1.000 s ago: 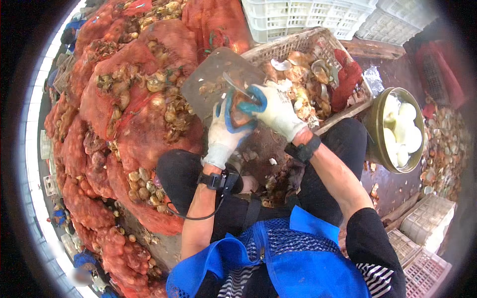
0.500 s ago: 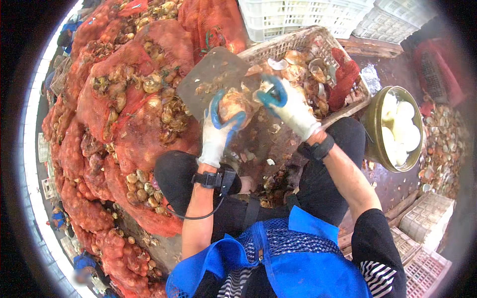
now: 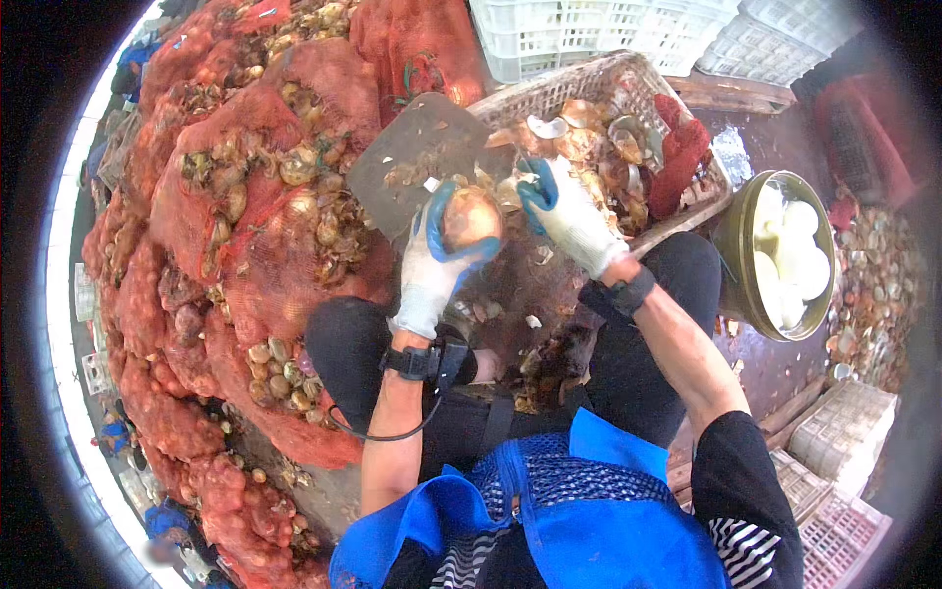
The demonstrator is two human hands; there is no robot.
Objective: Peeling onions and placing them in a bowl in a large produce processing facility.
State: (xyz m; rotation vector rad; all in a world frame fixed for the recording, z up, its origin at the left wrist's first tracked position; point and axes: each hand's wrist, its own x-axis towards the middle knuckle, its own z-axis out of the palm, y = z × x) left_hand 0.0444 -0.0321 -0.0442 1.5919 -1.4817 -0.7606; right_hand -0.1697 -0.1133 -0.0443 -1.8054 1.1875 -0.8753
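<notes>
In its white and blue glove, my left hand (image 3: 429, 260) is closed round a brown-skinned onion (image 3: 471, 218), thumb and fingers wrapping its side. My right hand (image 3: 572, 216), gloved alike, is just to the right of the onion with its fingers curled in. A small pale bit shows at those fingertips, and what they grip cannot be made out. Behind both hands lies a flat grey-brown board (image 3: 417, 147) with scraps of skin on it. A worn crate (image 3: 520, 93) beyond my right hand holds loose onion skins (image 3: 579, 118) and a piece of red netting (image 3: 680, 162).
Red mesh sacks of onions (image 3: 226, 177) pile up along my left. To my right stands a bucket (image 3: 731, 240) of peeled white onions (image 3: 803, 270). White plastic crates (image 3: 599, 39) are stacked at the back, with more crates (image 3: 846, 432) at the lower right. Skins litter the floor.
The onion has turned in my left hand and shows a smoother brown face. My left hand has shifted slightly right. My right hand's fingers have moved a little down, staying beside the onion.
</notes>
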